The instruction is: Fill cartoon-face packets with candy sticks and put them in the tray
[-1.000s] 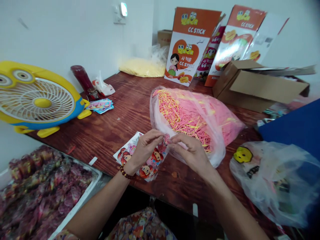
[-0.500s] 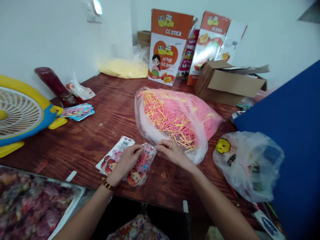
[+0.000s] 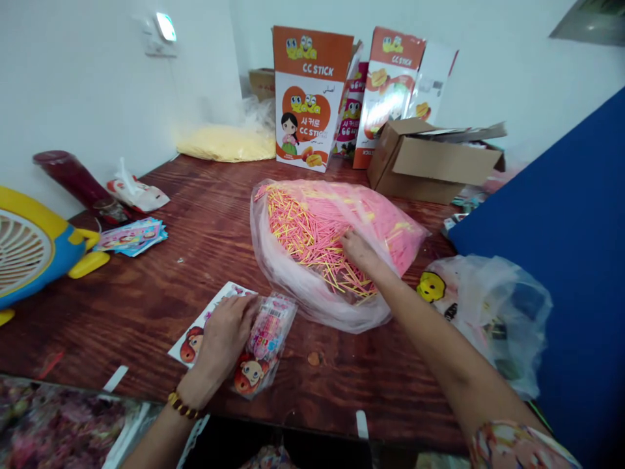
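While the left hand [image 3: 227, 331] rests at the near part of the counter [image 3: 146, 293], the right hand [image 3: 359, 251] extends into the open mouth of a clear bag [image 3: 354, 319]. The bag lies on its side and contains loose pink and yellow sticks [image 3: 303, 228]. The fingers of the right hand are bent, with their tips among the sticks; whether they are closed on any cannot be told. The fingers of the left hand are curled downward over the adjoining edges of a white printed sheet [image 3: 190, 345] and a clear printed packet [image 3: 267, 332]; whether they pinch either item cannot be told. The packet lies to the right of the sheet, near the bag and apart from it. A beaded bracelet [image 3: 183, 405] encircles the left wrist. Behind the bag stand a CC STICK box [image 3: 312, 98] and, to its right, an open brown carton [image 3: 439, 169]. Blue-edged cards [image 3: 133, 238] lie beside the yellow and blue fan [image 3: 63, 251] at the left
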